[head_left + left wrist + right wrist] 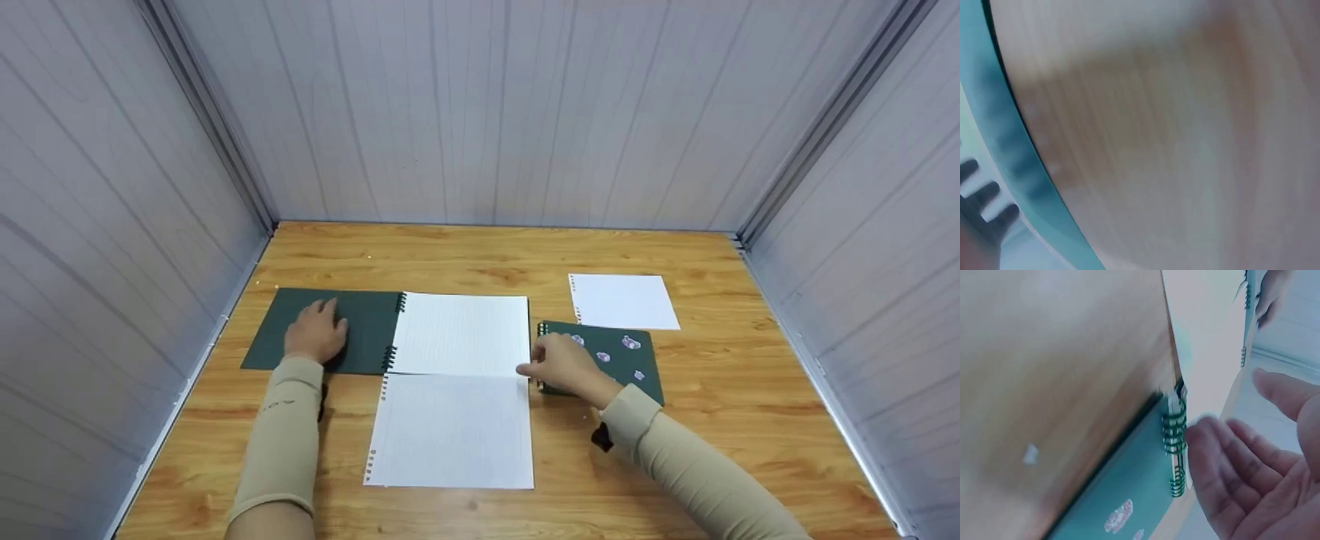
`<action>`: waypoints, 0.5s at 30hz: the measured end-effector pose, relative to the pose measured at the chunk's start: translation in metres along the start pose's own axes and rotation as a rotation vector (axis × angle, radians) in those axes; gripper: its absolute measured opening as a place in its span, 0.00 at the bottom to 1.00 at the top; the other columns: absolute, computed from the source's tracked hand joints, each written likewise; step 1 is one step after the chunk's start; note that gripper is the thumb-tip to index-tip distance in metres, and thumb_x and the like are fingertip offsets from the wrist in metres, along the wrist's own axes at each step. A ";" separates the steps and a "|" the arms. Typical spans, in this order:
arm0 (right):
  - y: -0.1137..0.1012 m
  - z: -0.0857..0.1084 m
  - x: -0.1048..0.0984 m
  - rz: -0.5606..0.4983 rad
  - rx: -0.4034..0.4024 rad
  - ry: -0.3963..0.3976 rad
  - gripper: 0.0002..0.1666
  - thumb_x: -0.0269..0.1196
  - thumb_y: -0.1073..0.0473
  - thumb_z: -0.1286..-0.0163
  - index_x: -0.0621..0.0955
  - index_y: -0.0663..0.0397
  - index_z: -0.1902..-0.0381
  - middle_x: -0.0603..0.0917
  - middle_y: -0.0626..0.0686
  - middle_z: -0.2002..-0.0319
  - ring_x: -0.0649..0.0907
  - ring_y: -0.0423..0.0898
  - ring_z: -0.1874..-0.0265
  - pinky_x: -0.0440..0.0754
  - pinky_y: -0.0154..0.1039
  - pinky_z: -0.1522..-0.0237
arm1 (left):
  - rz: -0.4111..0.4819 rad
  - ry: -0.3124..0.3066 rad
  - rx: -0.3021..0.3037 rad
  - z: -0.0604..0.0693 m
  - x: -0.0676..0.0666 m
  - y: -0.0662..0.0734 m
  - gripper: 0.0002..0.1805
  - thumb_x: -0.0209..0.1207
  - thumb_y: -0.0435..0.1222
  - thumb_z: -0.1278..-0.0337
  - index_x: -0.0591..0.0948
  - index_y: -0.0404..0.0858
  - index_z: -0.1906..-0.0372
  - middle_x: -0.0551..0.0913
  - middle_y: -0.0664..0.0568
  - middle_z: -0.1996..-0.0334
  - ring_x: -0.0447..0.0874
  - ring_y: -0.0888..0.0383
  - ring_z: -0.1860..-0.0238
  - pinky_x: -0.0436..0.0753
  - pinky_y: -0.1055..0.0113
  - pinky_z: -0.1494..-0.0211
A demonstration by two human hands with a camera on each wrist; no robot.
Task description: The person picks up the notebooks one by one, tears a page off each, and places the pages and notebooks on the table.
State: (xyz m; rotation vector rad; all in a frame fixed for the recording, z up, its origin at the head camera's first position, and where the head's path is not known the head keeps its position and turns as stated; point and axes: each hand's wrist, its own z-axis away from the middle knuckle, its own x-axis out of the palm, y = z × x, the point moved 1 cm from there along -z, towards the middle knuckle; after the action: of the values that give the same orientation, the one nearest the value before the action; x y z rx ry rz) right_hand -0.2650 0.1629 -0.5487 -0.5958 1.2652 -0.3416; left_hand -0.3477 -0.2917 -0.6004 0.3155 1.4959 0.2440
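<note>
A spiral notebook lies open on the table, its dark green cover (371, 330) to the left and a lined white page (461, 330) to the right of the black coil. My left hand (315, 331) rests on that cover with relaxed fingers. Just below the page lies a loose punched sheet (450, 435), its top edge meeting the notebook's lower edge. My right hand (566, 365) hovers at the page's lower right corner. In the right wrist view its thumb (1283, 394) stands apart from the loosely bent fingers, with nothing between them.
Under and beside my right hand lies a smaller green spiral notebook (637, 379) with purple-pink patterns. Behind it is a small punched white sheet (626, 300). Pale panel walls (465, 112) enclose the wooden table (435, 255) at the back and sides.
</note>
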 end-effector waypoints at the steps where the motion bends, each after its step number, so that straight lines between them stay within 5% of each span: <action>1: 0.000 -0.003 0.001 0.020 -0.022 0.019 0.17 0.77 0.47 0.31 0.90 0.56 0.59 0.90 0.54 0.63 0.84 0.46 0.67 0.85 0.44 0.63 | -0.007 -0.003 -0.033 0.003 -0.004 -0.007 0.35 0.46 0.45 0.15 0.62 0.28 0.17 0.62 0.23 0.20 0.63 0.24 0.21 0.68 0.26 0.22; 4: 0.001 -0.014 0.006 0.077 -0.088 0.038 0.28 0.76 0.46 0.30 0.87 0.60 0.41 0.90 0.59 0.45 0.87 0.52 0.50 0.88 0.54 0.43 | -0.027 -0.021 -0.135 0.016 -0.018 -0.027 0.37 0.47 0.46 0.16 0.61 0.22 0.19 0.63 0.18 0.23 0.66 0.20 0.26 0.72 0.25 0.27; 8: 0.001 -0.027 0.015 0.154 -0.149 -0.010 0.39 0.73 0.43 0.26 0.79 0.60 0.27 0.78 0.63 0.25 0.78 0.61 0.25 0.75 0.60 0.22 | -0.033 -0.076 -0.280 0.032 -0.033 -0.048 0.45 0.48 0.53 0.17 0.59 0.15 0.22 0.63 0.12 0.28 0.68 0.16 0.30 0.76 0.25 0.32; 11: 0.001 -0.036 0.022 0.215 -0.171 -0.056 0.42 0.70 0.41 0.24 0.76 0.58 0.22 0.70 0.64 0.19 0.69 0.64 0.18 0.66 0.61 0.17 | -0.019 -0.118 -0.344 0.040 -0.040 -0.057 0.52 0.49 0.59 0.19 0.57 0.11 0.23 0.63 0.09 0.30 0.66 0.15 0.30 0.74 0.25 0.32; 15: -0.001 -0.047 0.028 0.286 -0.172 -0.110 0.44 0.66 0.38 0.21 0.73 0.58 0.20 0.67 0.65 0.17 0.65 0.64 0.16 0.63 0.60 0.15 | -0.002 -0.135 -0.358 0.046 -0.044 -0.059 0.57 0.52 0.65 0.24 0.59 0.12 0.23 0.64 0.11 0.30 0.65 0.17 0.29 0.74 0.26 0.32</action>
State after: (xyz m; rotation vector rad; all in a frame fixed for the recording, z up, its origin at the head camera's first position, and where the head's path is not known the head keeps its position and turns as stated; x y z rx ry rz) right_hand -0.3017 0.1360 -0.5789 -0.5611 1.2605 0.0380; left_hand -0.3067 -0.3647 -0.5774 0.0417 1.2908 0.4728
